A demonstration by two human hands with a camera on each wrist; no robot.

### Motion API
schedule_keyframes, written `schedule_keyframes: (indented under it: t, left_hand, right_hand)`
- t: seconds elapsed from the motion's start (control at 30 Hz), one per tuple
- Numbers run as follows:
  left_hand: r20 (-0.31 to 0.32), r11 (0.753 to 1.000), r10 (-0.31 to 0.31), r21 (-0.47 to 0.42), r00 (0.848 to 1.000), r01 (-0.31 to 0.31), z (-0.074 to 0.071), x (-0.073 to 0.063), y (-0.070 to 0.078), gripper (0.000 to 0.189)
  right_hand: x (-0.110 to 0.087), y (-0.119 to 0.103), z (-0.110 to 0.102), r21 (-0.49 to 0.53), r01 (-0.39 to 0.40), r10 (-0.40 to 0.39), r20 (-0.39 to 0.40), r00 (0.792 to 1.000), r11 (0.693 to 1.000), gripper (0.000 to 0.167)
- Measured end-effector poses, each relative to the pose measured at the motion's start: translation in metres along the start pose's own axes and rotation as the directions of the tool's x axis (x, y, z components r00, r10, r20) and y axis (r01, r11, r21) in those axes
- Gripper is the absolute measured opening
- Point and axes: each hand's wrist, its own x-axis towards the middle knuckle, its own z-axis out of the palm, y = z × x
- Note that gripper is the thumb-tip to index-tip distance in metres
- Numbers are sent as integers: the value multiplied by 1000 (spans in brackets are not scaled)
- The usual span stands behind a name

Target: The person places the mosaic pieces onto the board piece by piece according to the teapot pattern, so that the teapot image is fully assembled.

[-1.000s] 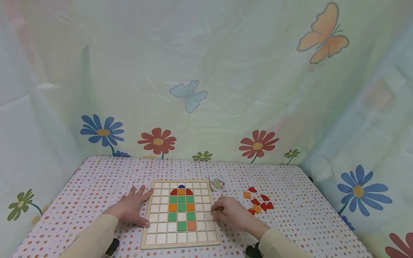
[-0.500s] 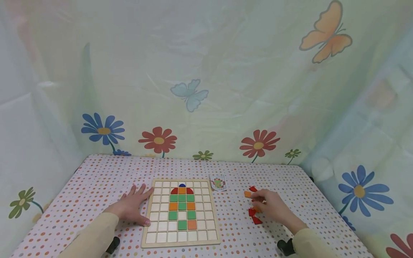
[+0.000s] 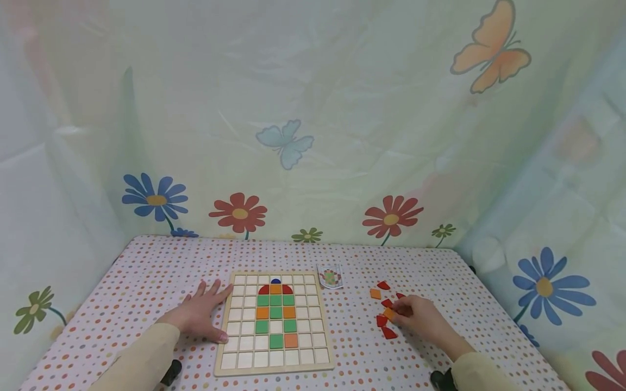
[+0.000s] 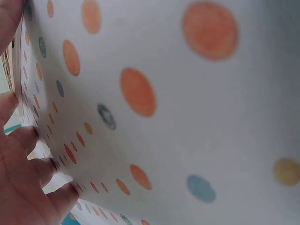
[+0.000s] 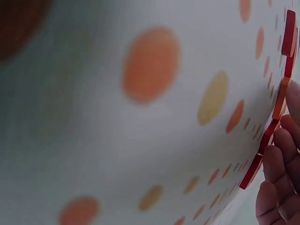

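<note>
My left hand (image 3: 198, 312), fingers spread, rests at the left edge of a wooden grid board (image 3: 274, 371). The board bears green, orange and red tiles and a blue half-round piece (image 3: 276, 281). My right hand (image 3: 423, 323) is over a loose cluster of tiles to the right. Its thumb touches an orange square tile (image 5: 280, 99), which lies on the table. The index finger is beside a red tile (image 3: 387, 303), with a gap between thumb and index. More red tiles are partly hidden by this hand. In the left wrist view the fingers (image 4: 28, 173) reach the board's side.
A small picture card (image 3: 330, 277) lies beyond the board's upper right corner. Another orange square tile (image 3: 375, 294) and a red tile (image 3: 383, 285) lie at the far side of the cluster. The table has a dotted cloth (image 3: 171, 260), with a flowered curtain (image 3: 342, 179) behind it.
My right hand has left the board's right edge and moved right to the loose tiles, then shifted slightly right and nearer me. My left hand has stayed at the board.
</note>
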Motion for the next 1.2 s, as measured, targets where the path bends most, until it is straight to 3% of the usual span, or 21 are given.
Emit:
schedule_keyframes:
  t: [0.53,0.83,1.2]
  left_hand:
    - [-1,1000,7,10,1000,-7,0,0,0,111]
    - [-3,1000,20,19,1000,-20,1,0,-1,110]
    - [3,1000,8,9,1000,-8,0,1,-1,113]
  right_hand:
    - [4,-5,0,-73,-30,35,55,998,997,21]
    - [3,-4,-3,-24,-15,17,86,996,1000,17]
    - [4,-6,-7,-43,-3,7,95,995,999,15]
